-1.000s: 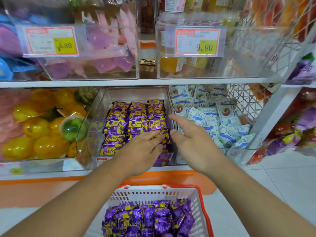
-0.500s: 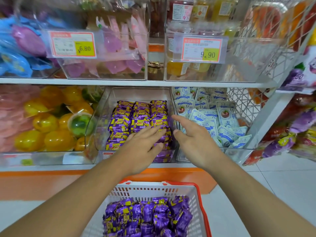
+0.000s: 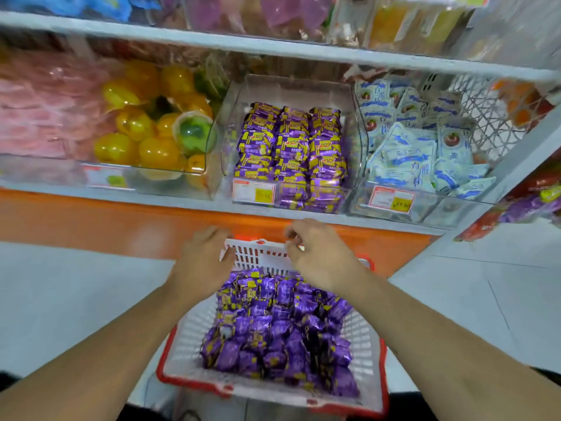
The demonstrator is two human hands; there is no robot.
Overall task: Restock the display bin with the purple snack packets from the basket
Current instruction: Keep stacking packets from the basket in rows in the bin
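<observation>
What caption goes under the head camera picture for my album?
Both hands, left hand and right hand, hover over a basket of purple snack packets below the display bin.

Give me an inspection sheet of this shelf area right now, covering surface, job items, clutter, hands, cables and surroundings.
Surface: white shelf above an orange base panel.
Job's things: clear display bin holds rows of purple snack packets; basket below holds a loose heap.
Clutter: nothing seen.
Hands: left hand and right hand over the basket's far rim, fingers curled, blurred; neither plainly holds a packet.
Cables: nothing seen.
Surroundings: yellow jelly cups left, white-blue packets right.
</observation>
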